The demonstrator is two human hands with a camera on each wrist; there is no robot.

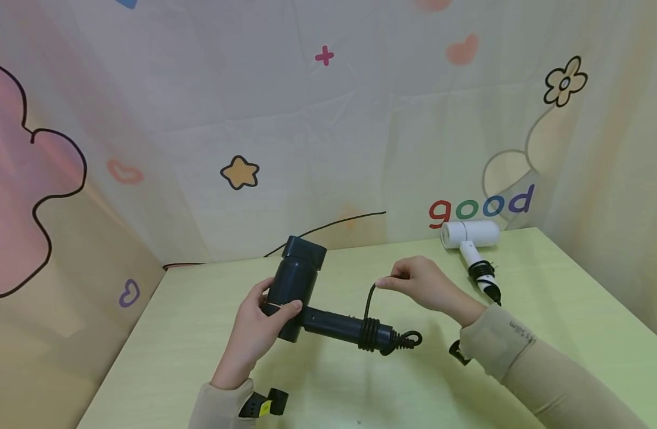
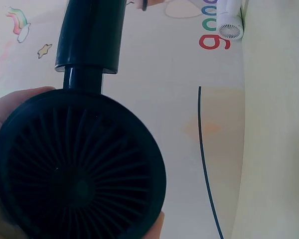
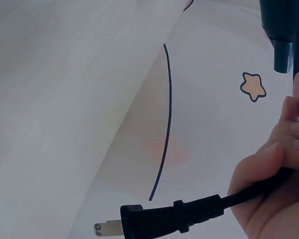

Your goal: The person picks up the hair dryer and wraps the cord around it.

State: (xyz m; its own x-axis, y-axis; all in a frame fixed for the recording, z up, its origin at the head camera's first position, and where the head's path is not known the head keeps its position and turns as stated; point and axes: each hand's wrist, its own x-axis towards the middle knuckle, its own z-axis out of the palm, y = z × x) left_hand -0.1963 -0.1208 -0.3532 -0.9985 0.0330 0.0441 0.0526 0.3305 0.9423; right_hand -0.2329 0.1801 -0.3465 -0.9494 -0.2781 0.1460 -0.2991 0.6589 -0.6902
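A dark navy hair dryer [image 1: 292, 283] is held up over the table, its handle pointing right and slightly down. My left hand [image 1: 251, 333] grips it round the barrel, thumb across the front near the handle. The left wrist view shows its round ribbed intake grille [image 2: 79, 184] close up. Black cord [image 1: 368, 335] is wound several turns round the handle, with a loop at the handle's end. My right hand [image 1: 427, 285] pinches the cord's free length, which runs up from the coil. From that hand a two-pin plug [image 3: 154, 221] sticks out in the right wrist view.
On the pale green table [image 1: 200, 351], at the back right, lies a white hair dryer [image 1: 476, 233] with black cord wrapped round its handle. A printed curtain [image 1: 285, 125] with star, flower and lettering hangs behind the table's far edge.
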